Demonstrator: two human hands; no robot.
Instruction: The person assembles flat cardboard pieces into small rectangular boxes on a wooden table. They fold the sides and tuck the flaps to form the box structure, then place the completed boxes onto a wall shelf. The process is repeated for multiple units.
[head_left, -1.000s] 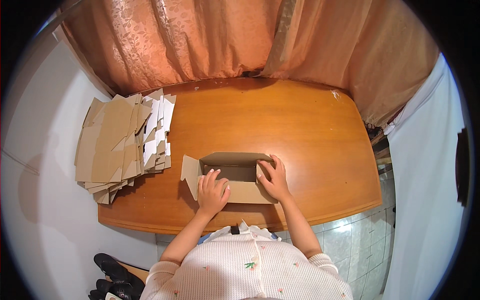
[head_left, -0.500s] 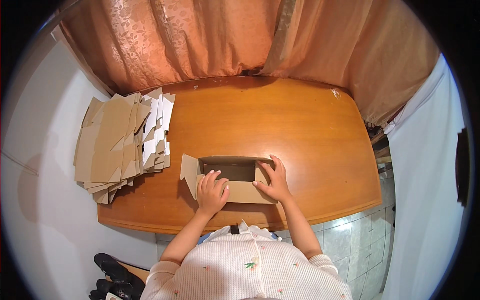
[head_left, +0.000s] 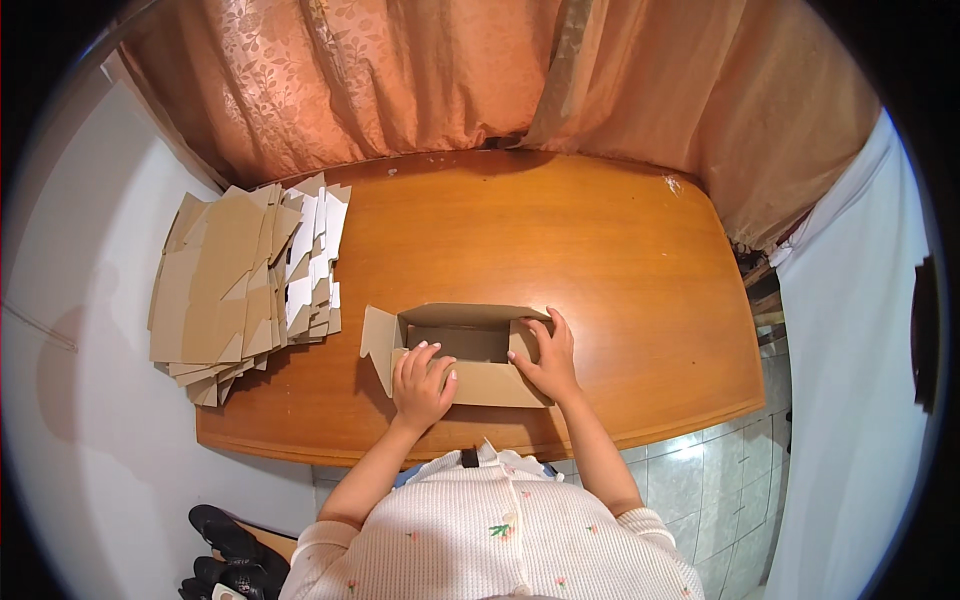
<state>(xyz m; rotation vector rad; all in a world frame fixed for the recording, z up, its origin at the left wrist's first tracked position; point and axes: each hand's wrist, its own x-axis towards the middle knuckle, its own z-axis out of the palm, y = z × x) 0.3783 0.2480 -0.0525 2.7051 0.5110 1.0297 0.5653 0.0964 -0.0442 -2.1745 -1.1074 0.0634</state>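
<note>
A brown cardboard box [head_left: 480, 385], partly folded into shape, stands near the front of the wooden table [head_left: 620, 260] with its inside facing up. An end flap [head_left: 378, 340] sticks outward at its left. My left hand [head_left: 424, 388] holds the near wall at the left corner, its fingers bent over the top edge. At the right end, my right hand [head_left: 548, 360] grips the end panel [head_left: 525, 342], thumb on the inner side and fingers reaching to the far right corner. The undersides of the fingers are hidden.
Flat cardboard blanks [head_left: 220, 280], brown and white, lie in a pile at the table's left. Orange curtains [head_left: 400, 80] hang along the far edge, and a white cloth [head_left: 850, 350] hangs at the right. Black shoes [head_left: 235, 560] sit at lower left, below the table.
My right thumb has shifted up to the end panel's inner side, and the right fingers have moved slightly. The box's far wall leans a little farther away. My left hand has barely moved.
</note>
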